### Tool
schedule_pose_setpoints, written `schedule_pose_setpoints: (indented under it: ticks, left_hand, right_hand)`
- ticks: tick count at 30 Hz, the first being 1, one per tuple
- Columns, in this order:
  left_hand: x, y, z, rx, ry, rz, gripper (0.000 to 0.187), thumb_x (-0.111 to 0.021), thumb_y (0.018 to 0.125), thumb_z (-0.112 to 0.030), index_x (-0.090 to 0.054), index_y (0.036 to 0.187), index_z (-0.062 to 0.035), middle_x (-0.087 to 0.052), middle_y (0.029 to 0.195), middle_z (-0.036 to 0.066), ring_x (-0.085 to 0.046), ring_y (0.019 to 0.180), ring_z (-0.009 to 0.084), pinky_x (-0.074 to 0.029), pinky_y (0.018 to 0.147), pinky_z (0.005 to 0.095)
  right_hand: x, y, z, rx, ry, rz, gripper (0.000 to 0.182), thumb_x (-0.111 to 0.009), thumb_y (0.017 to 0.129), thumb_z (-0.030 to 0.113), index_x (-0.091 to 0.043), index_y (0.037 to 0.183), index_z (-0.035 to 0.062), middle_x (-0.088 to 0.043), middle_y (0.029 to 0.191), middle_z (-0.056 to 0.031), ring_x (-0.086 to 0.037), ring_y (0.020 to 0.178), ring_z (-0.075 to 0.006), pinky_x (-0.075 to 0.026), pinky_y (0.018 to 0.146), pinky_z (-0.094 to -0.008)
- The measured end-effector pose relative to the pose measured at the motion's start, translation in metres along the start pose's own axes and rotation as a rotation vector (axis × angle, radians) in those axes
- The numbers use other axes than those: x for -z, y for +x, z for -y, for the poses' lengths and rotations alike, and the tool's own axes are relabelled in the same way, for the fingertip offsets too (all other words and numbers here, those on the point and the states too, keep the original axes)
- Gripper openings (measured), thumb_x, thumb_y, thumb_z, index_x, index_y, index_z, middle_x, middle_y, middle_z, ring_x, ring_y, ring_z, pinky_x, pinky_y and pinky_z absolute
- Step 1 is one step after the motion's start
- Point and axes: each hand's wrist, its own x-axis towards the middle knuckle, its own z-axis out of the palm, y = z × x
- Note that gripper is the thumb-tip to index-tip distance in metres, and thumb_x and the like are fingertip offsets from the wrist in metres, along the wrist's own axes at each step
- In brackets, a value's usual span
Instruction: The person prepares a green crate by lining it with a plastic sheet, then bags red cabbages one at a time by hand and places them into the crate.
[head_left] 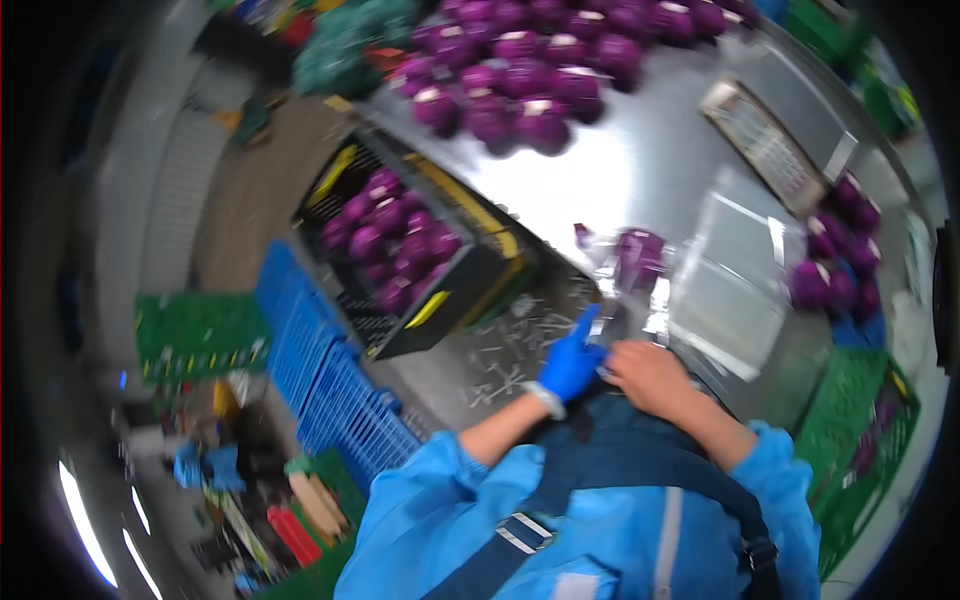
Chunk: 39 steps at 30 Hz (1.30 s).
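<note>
A red cabbage [638, 258] lies in a clear plastic bag [657, 305] near the table's front edge. Just in front of the bag, my left hand [572, 362] wears a blue glove; one finger points toward the bag while the others are folded in. My right hand [650, 377] is bare, its fingers curled and meeting the left hand's fingertips. Anything between the fingertips is hidden by blur. To the right of the cabbage lies a stack of flat clear bags [730, 285]. Short whitish strips [497, 375] are scattered left of my left hand.
Many red cabbages [525, 80] cover the table's far side. A black crate [465, 290] of cabbages stands at left, by blue crates [350, 400]. A keypad device [765, 145] sits at right, near more cabbages [835, 285] and a green crate [845, 450].
</note>
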Motion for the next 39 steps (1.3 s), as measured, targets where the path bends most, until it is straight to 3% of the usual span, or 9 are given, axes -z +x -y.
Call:
schedule_pose_setpoints:
  ticks: [5, 10, 14, 18, 20, 28, 32, 35, 39]
  left_hand:
    - [0.038, 0.004, -0.011, 0.020, 0.132, 0.269, 0.080, -0.054, 0.082, -0.008, -0.016, 0.152, -0.0183, -0.060, 0.076, 0.027, -0.059, 0.060, 0.0410, -0.047, 0.059, 0.0487]
    - [0.072, 0.008, -0.003, -0.076, -0.128, 0.352, 0.072, -0.059, 0.086, -0.013, -0.025, 0.150, -0.0141, -0.067, 0.087, 0.020, -0.064, 0.067, 0.0333, -0.051, 0.064, 0.0405]
    - [0.065, 0.032, 0.011, -0.344, 0.157, -0.082, 0.063, -0.062, 0.085, -0.010, -0.040, 0.143, -0.0113, -0.053, 0.135, 0.013, -0.051, 0.122, 0.0299, -0.041, 0.101, 0.0390]
    - [0.043, 0.064, -0.010, -0.798, 0.615, 0.333, 0.056, -0.065, 0.080, -0.010, -0.051, 0.135, -0.0119, -0.053, 0.135, 0.012, -0.051, 0.123, 0.0333, -0.042, 0.101, 0.0412]
    - [0.046, 0.076, 0.012, -0.688, 0.351, 0.437, 0.051, -0.063, 0.082, -0.011, -0.055, 0.132, -0.0148, -0.057, 0.130, 0.012, -0.053, 0.120, 0.0331, -0.043, 0.100, 0.0415]
    - [0.047, 0.150, 0.054, 0.377, -0.754, 0.610, 0.044, -0.047, 0.100, -0.035, -0.058, 0.119, 0.0032, -0.066, 0.110, 0.012, -0.064, 0.099, 0.0198, -0.052, 0.086, 0.0330]
    - [0.019, 0.152, 0.067, 0.557, -0.940, 0.498, 0.041, -0.049, 0.100, -0.030, -0.054, 0.123, 0.0041, -0.065, 0.110, 0.010, -0.064, 0.097, 0.0197, -0.053, 0.084, 0.0327]
    - [0.016, 0.146, 0.059, 0.818, -1.307, 0.576, 0.042, -0.055, 0.096, -0.031, -0.055, 0.121, 0.0032, -0.064, 0.112, 0.012, -0.065, 0.097, 0.0209, -0.054, 0.084, 0.0351]
    - [0.014, 0.153, 0.102, 1.074, -1.277, 0.503, 0.043, -0.056, 0.092, -0.022, -0.052, 0.127, 0.0018, -0.062, 0.119, 0.016, -0.063, 0.104, 0.0217, -0.053, 0.087, 0.0361]
  right_hand:
    - [0.012, -0.120, -0.033, -0.146, -0.071, -0.106, 0.017, -0.066, 0.078, 0.017, -0.058, 0.085, 0.0029, -0.056, 0.084, -0.0146, -0.056, 0.080, -0.0340, -0.046, 0.068, -0.0431]
    - [-0.024, -0.277, -0.094, -0.773, -0.210, 0.876, 0.011, -0.060, 0.077, 0.016, -0.064, 0.078, 0.0058, -0.060, 0.089, -0.0154, -0.060, 0.085, -0.0338, -0.050, 0.072, -0.0441]
    - [0.012, -0.138, -0.078, -0.460, -0.446, -0.123, 0.053, -0.066, 0.071, 0.010, -0.055, 0.123, 0.0044, -0.050, 0.133, -0.0157, -0.046, 0.126, -0.0312, -0.039, 0.105, -0.0418]
    - [0.006, -0.062, -0.100, -0.089, -0.274, -0.166, 0.046, -0.073, 0.073, 0.015, -0.060, 0.117, 0.0074, -0.054, 0.130, -0.0128, -0.044, 0.129, -0.0304, -0.037, 0.107, -0.0448]
    - [-0.002, -0.050, -0.123, 0.062, -0.209, -0.191, 0.026, -0.069, 0.082, 0.016, -0.067, 0.106, 0.0077, -0.063, 0.119, -0.0102, -0.053, 0.122, -0.0276, -0.041, 0.104, -0.0406]
    - [0.024, -0.007, -0.167, -1.029, 1.201, -0.416, 0.030, -0.066, 0.089, 0.027, -0.062, 0.087, -0.0022, -0.069, 0.075, -0.0070, -0.068, 0.073, -0.0220, -0.053, 0.067, -0.0327]
    - [0.047, 0.011, -0.149, -0.757, -0.189, -0.706, 0.034, -0.070, 0.080, 0.021, -0.059, 0.109, 0.0047, -0.062, 0.110, -0.0136, -0.057, 0.108, -0.0358, -0.046, 0.091, -0.0422]
    - [0.058, 0.062, -0.125, -0.137, -0.220, -0.198, 0.069, -0.081, 0.066, 0.032, -0.053, 0.126, 0.0143, -0.053, 0.125, -0.0103, -0.050, 0.116, -0.0334, -0.041, 0.098, -0.0448]
    - [0.029, 0.081, -0.139, -0.311, -0.198, 0.125, 0.085, -0.085, 0.058, 0.038, -0.049, 0.132, 0.0170, -0.049, 0.129, -0.0118, -0.050, 0.114, -0.0336, -0.044, 0.096, -0.0461]
